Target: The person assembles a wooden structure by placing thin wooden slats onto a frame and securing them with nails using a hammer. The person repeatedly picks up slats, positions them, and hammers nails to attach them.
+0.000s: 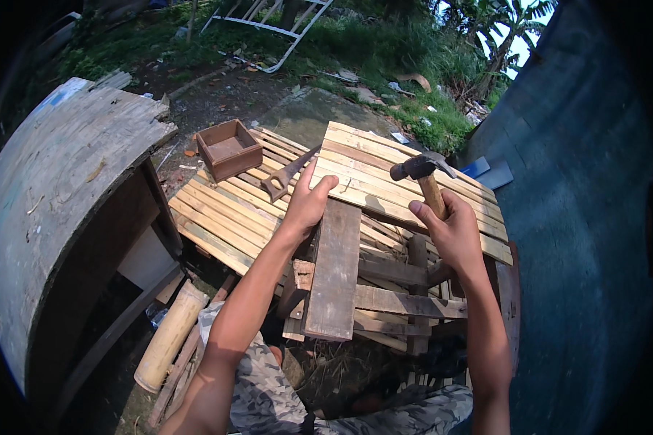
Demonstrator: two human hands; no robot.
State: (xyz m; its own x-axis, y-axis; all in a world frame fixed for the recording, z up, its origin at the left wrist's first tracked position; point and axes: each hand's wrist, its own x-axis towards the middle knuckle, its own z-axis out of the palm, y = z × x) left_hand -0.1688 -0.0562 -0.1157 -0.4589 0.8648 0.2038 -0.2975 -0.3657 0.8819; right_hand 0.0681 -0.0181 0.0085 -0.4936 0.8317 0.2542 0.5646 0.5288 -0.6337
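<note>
My right hand grips a claw hammer by its wooden handle, with the dark head raised above a panel of pale wooden slats. My left hand is closed round the panel's left edge, its thumb on top and its other fingers mostly hidden. Near that thumb, a thin dark mark, possibly a nail, shows on the slats; it is too small to tell. A weathered brown plank runs from under the panel toward me.
Beyond my left hand, a handsaw and an open wooden box lie on a slatted table. A worn wooden tabletop stands at left, above a bamboo length. A blue-green wall closes off the right side.
</note>
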